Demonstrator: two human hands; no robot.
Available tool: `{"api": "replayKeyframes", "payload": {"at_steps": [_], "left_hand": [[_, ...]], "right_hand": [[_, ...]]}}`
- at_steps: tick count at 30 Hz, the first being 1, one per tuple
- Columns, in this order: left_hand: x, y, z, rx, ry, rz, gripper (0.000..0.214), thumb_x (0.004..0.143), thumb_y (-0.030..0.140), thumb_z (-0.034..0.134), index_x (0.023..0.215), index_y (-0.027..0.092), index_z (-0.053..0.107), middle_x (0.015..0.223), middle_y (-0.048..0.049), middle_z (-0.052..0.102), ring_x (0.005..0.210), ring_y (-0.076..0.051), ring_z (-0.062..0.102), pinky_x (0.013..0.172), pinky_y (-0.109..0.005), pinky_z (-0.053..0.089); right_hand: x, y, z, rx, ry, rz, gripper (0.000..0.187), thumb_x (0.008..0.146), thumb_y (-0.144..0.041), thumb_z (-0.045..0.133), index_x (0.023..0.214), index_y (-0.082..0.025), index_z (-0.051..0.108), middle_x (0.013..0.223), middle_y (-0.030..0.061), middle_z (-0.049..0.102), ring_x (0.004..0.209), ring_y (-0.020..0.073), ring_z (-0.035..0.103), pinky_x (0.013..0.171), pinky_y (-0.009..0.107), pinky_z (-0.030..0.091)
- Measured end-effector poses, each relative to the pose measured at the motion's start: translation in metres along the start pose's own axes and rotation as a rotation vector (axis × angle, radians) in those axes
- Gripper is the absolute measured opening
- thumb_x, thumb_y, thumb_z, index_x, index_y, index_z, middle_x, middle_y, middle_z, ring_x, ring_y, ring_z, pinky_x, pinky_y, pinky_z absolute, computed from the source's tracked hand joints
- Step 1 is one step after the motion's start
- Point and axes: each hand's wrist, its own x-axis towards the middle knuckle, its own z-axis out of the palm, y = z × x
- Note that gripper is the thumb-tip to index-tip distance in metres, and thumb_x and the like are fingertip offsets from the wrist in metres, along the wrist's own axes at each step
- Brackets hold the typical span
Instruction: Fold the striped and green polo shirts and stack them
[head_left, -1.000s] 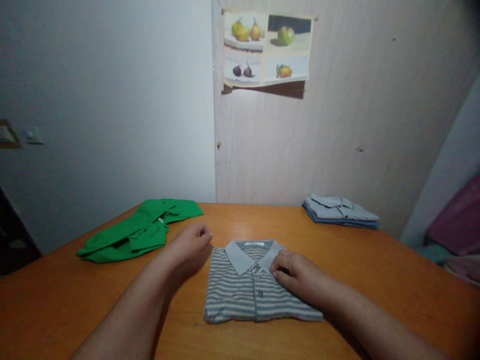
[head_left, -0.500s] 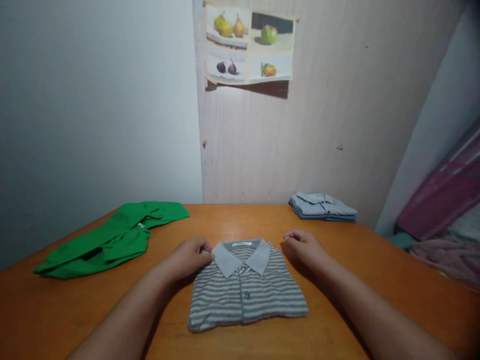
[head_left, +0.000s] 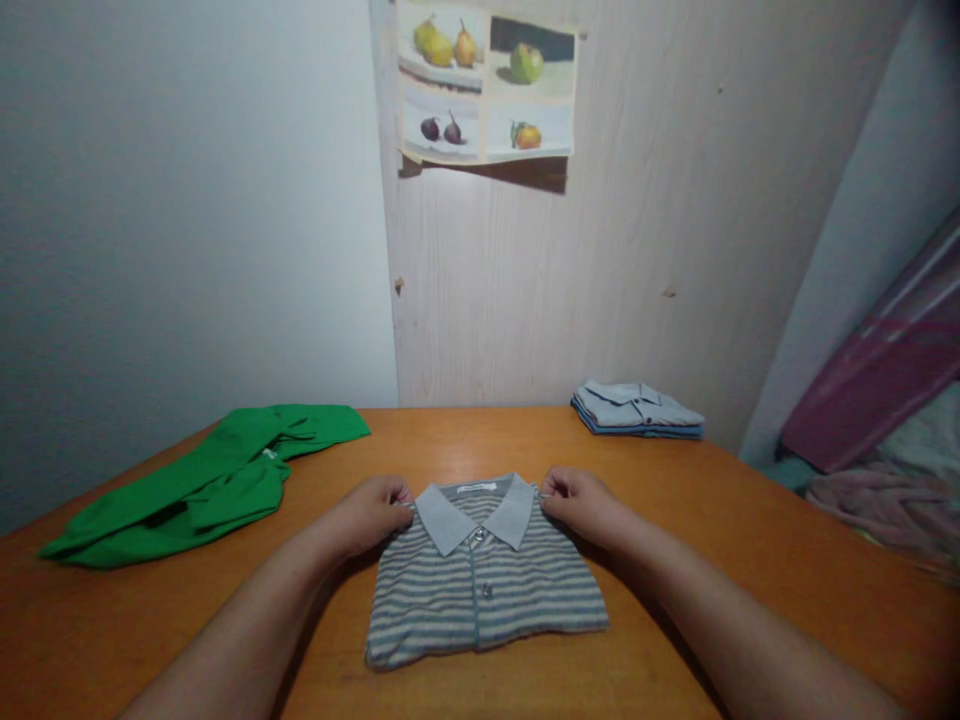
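A striped grey and blue polo shirt (head_left: 525, 590) lies folded flat in front of me, its light collar pointing away and its buttons facing up. My left hand (head_left: 379, 512) pinches the shirt at its far left shoulder, beside the collar. At the far right shoulder my right hand (head_left: 577, 500) is closed in a pinch on the fabric edge. The fingertips of both hands meet the cloth, and the parts of the shirt under them are hidden.
A loosely folded green garment (head_left: 180, 490) lies at the left of the orange table (head_left: 435, 440). Folded shirts (head_left: 637, 410) are stacked at the back right. A wall with a fruit picture (head_left: 487, 85) stands behind; pinkish cloth (head_left: 870, 510) is beyond the right edge.
My right hand has moved left to the shirt's right shoulder and closed on it. My left hand stays at the left shoulder. The whole view has shifted slightly.
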Motion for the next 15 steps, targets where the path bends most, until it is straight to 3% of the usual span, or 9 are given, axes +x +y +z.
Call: {"api": "replayKeyframes", "payload": {"at_steps": [5, 10, 12, 15], "left_hand": [[-0.003, 0.005, 0.009, -0.36, 0.06, -0.093, 0.023, 0.065, 0.037, 0.066, 0.066, 0.02, 0.051, 0.053, 0.0048, 0.048, 0.047, -0.01, 0.042, 0.046, -0.022, 0.025], [0.0, 0.009, 0.013, -0.454, -0.065, -0.133, 0.04, 0.067, 0.053, 0.073, 0.065, 0.017, 0.057, 0.053, 0.0019, 0.055, 0.046, -0.011, 0.047, 0.047, -0.023, 0.03], [0.002, 0.011, 0.016, -0.417, -0.06, -0.159, 0.036, 0.062, 0.046, 0.076, 0.071, 0.015, 0.063, 0.058, -0.001, 0.062, 0.05, -0.013, 0.053, 0.049, -0.023, 0.034], [0.004, 0.017, 0.021, -0.333, 0.072, -0.176, 0.024, 0.058, 0.028, 0.071, 0.076, 0.014, 0.066, 0.061, -0.0012, 0.065, 0.052, -0.014, 0.056, 0.05, -0.023, 0.038]], "right_hand": [[0.0, -0.012, 0.006, 0.284, 0.078, 0.009, 0.009, 0.072, -0.027, 0.06, 0.072, -0.02, 0.054, 0.064, -0.0027, 0.054, 0.06, 0.0126, 0.048, 0.053, 0.023, 0.032], [-0.002, -0.017, 0.013, 0.47, -0.02, 0.064, 0.028, 0.07, -0.032, 0.065, 0.094, -0.02, 0.057, 0.062, -0.0073, 0.051, 0.053, 0.0113, 0.045, 0.049, 0.022, 0.03], [-0.002, -0.015, 0.015, 0.418, -0.032, 0.04, 0.034, 0.07, -0.03, 0.065, 0.101, -0.019, 0.06, 0.062, -0.0077, 0.051, 0.053, 0.0112, 0.045, 0.05, 0.022, 0.03], [-0.001, -0.015, 0.017, 0.375, -0.012, 0.002, 0.032, 0.073, -0.03, 0.063, 0.102, -0.018, 0.063, 0.063, -0.0068, 0.053, 0.055, 0.0115, 0.047, 0.052, 0.022, 0.032]]}}
